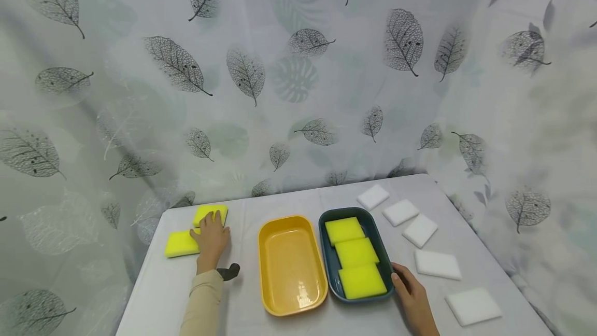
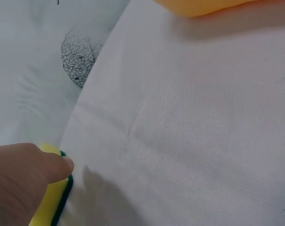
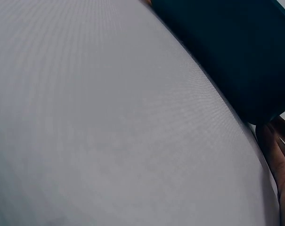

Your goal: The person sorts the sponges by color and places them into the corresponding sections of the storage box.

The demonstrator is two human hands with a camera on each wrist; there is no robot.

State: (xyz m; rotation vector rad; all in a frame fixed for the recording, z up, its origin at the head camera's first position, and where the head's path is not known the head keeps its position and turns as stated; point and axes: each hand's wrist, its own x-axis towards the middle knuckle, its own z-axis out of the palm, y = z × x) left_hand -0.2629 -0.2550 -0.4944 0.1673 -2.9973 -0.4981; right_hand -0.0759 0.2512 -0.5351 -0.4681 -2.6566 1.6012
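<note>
My left hand (image 1: 213,237) reaches over two yellow sponges at the table's far left. Its fingers lie spread on the far sponge (image 1: 201,215), and the thumb points toward the near sponge (image 1: 181,244). In the left wrist view the thumb (image 2: 55,165) lies over the edge of a yellow sponge (image 2: 50,202) with a dark green side; the other fingers are hidden there. My right hand (image 1: 412,297) touches the near right corner of a dark blue tray (image 1: 332,268) with thumb and fingers extended. Three yellow sponges (image 1: 356,253) lie overlapping in a row inside that tray.
A yellow-orange tray (image 1: 262,268) with nothing in it stands left of the blue one. Several white sponge pads (image 1: 437,264) lie spread along the table's right side. A small black object (image 1: 228,272) shows beside the left wrist. A leaf-patterned curtain (image 1: 298,92) hangs behind the table.
</note>
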